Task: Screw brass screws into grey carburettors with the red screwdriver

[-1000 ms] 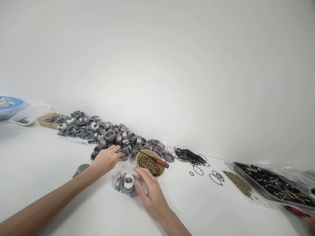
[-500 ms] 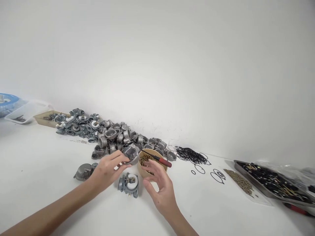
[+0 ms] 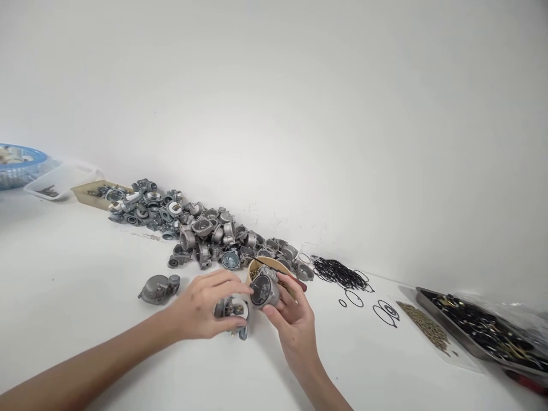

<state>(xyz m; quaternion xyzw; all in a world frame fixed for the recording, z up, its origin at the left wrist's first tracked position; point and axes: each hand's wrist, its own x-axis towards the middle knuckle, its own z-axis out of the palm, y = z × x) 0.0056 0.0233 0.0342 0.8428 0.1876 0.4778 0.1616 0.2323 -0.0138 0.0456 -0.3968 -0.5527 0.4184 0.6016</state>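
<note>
A grey metal carburetor float bowl [image 3: 262, 291] is held in my right hand [image 3: 295, 319], its hollow side turned toward me. My left hand [image 3: 209, 305] is open, thumb and fingers apart. Its fingertips come close to the bowl's left rim; I cannot tell whether they touch. Below and partly behind that hand, a carburetor body [image 3: 237, 311] with a white float lies on the table. Behind the held bowl, a round tub [image 3: 274, 262] of small brass parts is partly hidden, with a red-handled screwdriver [image 3: 306, 286] across it. To the left lies another float bowl [image 3: 156, 289].
A heap of carburetor bodies and bowls [image 3: 205, 231] runs along the wall. Black rubber rings [image 3: 340, 274] lie right of it. Further right are small brass pieces [image 3: 423, 325] and a metal tray [image 3: 466, 342] of dark parts. A blue basket [image 3: 21, 171] stands far left.
The float bowl has passed from my left hand to my right hand and moved right and down. My left hand has opened and shifted right, over the carburetor body. The view has turned slightly.
</note>
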